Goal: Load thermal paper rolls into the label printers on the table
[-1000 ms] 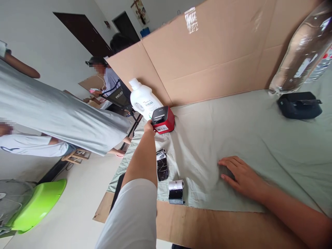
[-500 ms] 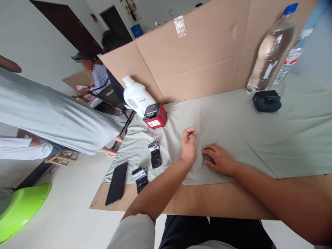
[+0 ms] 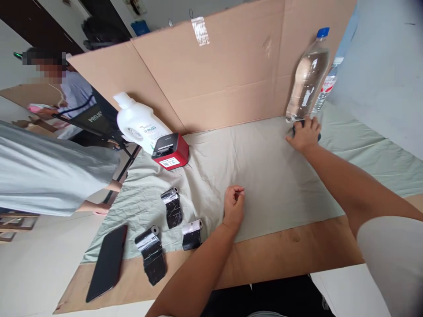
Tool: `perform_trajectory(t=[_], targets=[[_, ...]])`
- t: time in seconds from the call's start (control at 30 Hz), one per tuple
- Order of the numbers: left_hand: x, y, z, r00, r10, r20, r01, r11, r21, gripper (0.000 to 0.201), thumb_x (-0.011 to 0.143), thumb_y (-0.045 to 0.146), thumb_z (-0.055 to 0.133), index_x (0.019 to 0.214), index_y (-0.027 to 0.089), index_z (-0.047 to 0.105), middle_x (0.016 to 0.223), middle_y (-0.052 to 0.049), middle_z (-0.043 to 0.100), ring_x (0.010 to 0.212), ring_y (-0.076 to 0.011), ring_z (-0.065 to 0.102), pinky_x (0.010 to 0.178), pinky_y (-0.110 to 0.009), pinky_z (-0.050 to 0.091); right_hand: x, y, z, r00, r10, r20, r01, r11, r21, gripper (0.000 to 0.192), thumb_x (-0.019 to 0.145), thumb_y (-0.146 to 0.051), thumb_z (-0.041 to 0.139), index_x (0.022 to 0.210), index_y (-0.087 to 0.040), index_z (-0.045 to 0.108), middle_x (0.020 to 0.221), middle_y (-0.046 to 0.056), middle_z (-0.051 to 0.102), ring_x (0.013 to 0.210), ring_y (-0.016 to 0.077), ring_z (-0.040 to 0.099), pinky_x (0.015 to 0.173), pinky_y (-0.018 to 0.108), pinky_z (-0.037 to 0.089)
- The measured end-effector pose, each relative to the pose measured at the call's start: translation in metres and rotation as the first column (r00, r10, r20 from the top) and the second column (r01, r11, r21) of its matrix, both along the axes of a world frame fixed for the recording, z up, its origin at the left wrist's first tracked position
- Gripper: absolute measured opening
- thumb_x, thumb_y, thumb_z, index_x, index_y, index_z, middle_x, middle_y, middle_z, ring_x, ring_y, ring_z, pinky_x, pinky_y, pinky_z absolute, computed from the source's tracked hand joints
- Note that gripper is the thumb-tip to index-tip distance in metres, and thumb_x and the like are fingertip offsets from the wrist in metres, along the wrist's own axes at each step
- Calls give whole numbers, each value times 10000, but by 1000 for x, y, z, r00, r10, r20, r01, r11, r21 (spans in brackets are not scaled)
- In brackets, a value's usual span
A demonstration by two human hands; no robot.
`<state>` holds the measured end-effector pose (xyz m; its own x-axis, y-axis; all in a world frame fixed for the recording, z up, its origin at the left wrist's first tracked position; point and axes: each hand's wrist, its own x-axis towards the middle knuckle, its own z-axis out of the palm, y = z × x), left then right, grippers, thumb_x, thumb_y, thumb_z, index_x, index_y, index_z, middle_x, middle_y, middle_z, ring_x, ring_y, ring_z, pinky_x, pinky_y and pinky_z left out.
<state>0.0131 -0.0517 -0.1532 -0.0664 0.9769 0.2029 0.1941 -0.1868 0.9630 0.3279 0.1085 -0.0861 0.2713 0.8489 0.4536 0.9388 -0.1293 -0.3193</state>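
Right hand (image 3: 304, 134) on black device (image 3: 295, 130), beside water bottle (image 3: 307, 81)

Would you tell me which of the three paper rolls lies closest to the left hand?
The roll nearest the left hand, rightmost of three. The others lie further left.

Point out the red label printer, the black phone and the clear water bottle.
red label printer (image 3: 171, 152), head view, on its top face.
black phone (image 3: 107, 261), head view, mid-screen.
clear water bottle (image 3: 308, 83), head view, on its body.
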Motion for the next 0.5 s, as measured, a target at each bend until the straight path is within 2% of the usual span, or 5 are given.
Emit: perform_trajectory(t=[0.1,0.2,0.33,0.4,0.5], targets=[[0,2,-2,998,-41,-57,43,998,35,103,820,243,581,904,236,640,942,-54,616,844,-182,573,780,-342,477,31,9,-2,989,-124,-85,109,981,-159,873,848,-700,421,1221,67,606,1523,423,214,1372,564,295,894,605,350],[0,3,-4,995,-60,-77,66,995,69,106,804,209,583,890,241,637,931,-53,622,876,-195,585,795,-360,484,36,1,-16,973,-197,-119,158,947,-278,873,784,-633,635,1374,-1,507,1537,404,209,1316,523,383,913,584,381],[0,2,-2,997,-52,-58,55,998,41,104,804,221,608,905,234,631,940,-51,620,890,-193,578,822,-364,482,18,-11,-28,963,-246,-114,215,949,-229,829,753,-486,697,1452,-125,434,1518,298,286,1285,472,387,984,620,353],[0,1,2,999,-42,22,42,999,-8,119,825,266,621,936,224,626,960,-54,611,886,-179,572,836,-353,480,2,-18,-27,972,-182,-149,157,973,-169,792,748,-480,665,1435,-140,463,1452,259,362,1257,448,408,1012,611,346],[-1,2,12,964,-28,263,55,994,-97,261,830,401,676,991,208,608,1014,-70,602,909,-176,595,843,-340,491,-35,-41,-23,977,84,-198,-98,993,-64,731,745,-472,639,1386,-139,524,1320,219,471,1215,402,464,1053,570,368]])
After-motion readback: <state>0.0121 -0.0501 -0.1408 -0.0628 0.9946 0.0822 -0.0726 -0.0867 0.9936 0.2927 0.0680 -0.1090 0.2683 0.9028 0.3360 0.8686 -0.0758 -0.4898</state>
